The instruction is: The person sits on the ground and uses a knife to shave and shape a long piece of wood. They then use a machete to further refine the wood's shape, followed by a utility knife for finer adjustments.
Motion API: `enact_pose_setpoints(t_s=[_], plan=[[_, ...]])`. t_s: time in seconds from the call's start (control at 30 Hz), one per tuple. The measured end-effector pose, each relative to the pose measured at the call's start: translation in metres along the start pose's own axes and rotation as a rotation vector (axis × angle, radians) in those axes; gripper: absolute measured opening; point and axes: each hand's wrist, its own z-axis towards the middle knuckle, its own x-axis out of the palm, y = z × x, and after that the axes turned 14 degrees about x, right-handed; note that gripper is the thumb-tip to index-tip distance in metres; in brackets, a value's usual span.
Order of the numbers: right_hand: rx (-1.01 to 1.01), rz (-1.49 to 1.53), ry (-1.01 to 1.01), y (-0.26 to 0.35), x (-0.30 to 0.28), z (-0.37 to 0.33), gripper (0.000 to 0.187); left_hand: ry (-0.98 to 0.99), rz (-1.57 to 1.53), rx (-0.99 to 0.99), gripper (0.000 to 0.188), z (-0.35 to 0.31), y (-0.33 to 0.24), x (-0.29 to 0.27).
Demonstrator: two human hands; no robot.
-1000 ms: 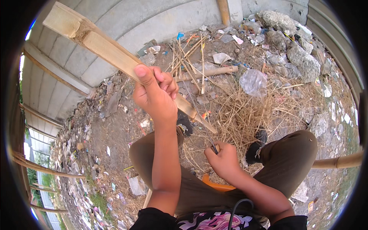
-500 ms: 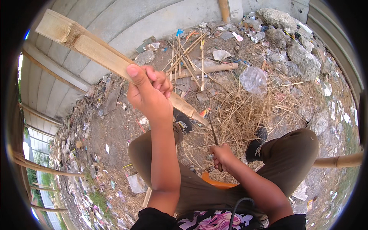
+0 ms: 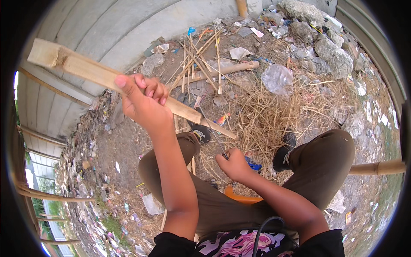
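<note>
The left hand (image 3: 147, 103) is wrapped around the middle of a split bamboo slat (image 3: 87, 70), thumb lying along its upper side and fingers curled over the far edge, so that the slat slants from the upper left down towards the space between the knees. Its lower end narrows into a thin tongue that ends just short of a heap of dry shavings (image 3: 265, 115). The right hand (image 3: 234, 166) is closed in a fist on the handle of a slim knife (image 3: 219, 146), whose blade points up and away and crosses the slat's narrowed part in this view; whether the edge touches the bamboo, I cannot tell. Beyond lie crossed thin sticks (image 3: 199, 60) and a round bamboo length (image 3: 242, 67), near a clear plastic bag (image 3: 277, 80). The step in hand looks like paring down that lower end, and the next move seems to call for a firm left hold, a settled blade angle and strokes led away from the gripping fingers
</note>
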Motion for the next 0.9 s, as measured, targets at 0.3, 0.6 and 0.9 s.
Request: enact_pose_setpoints(t_s=[0.3, 0.6, 0.9], plan=[[0.001, 0.144, 0.08, 0.0, -0.001, 0.006, 0.04, 0.23, -0.193, -0.113, 0.056, 0.006, -0.002, -0.015], [0.195, 0.205, 0.072, -0.027, 0.0, 0.022, 0.046, 0.343, -0.365, -0.152, 0.051, 0.006, -0.002, -0.02], [0.546, -0.116, -0.033, -0.106, -0.016, 0.062, 0.044, 0.346, -0.363, -0.148, 0.049, 0.003, -0.007, -0.015]])
